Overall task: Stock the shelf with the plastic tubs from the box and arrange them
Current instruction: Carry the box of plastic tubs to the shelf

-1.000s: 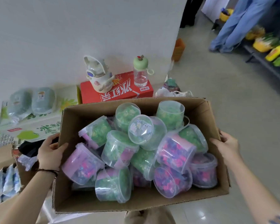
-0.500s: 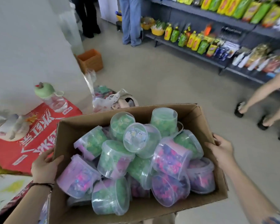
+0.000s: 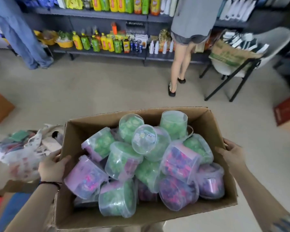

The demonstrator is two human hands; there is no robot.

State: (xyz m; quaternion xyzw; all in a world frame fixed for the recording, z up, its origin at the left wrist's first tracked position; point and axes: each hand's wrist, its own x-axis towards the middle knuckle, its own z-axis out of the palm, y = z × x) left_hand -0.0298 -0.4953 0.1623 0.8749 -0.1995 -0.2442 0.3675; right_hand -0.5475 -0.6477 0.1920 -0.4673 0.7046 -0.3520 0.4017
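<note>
The left hand [image 3: 53,166] grips the left wall of the cardboard box [image 3: 141,220], with the thumb hooked over the rim and the fingers outside. The right hand [image 3: 233,154] grips the right wall the same way. The box hangs between them, clear of the floor [image 3: 107,91]. Its long axis runs left to right.

The plastic tubs [image 3: 146,139] are all inside the box, heaped and tilted at mixed angles. Some hold green contents, some pink and purple.

The shelf [image 3: 99,53] lies straight ahead across open floor, well apart from the box, and its run is roughly parallel to the box's long axis. Neither hand is nearer to it. Bottles fill its lower level, and a person [image 3: 182,61] stands at its right part.

Judgement: both hands are occupied, so the box must be set down near the shelf before any tub can be lifted out.
</note>
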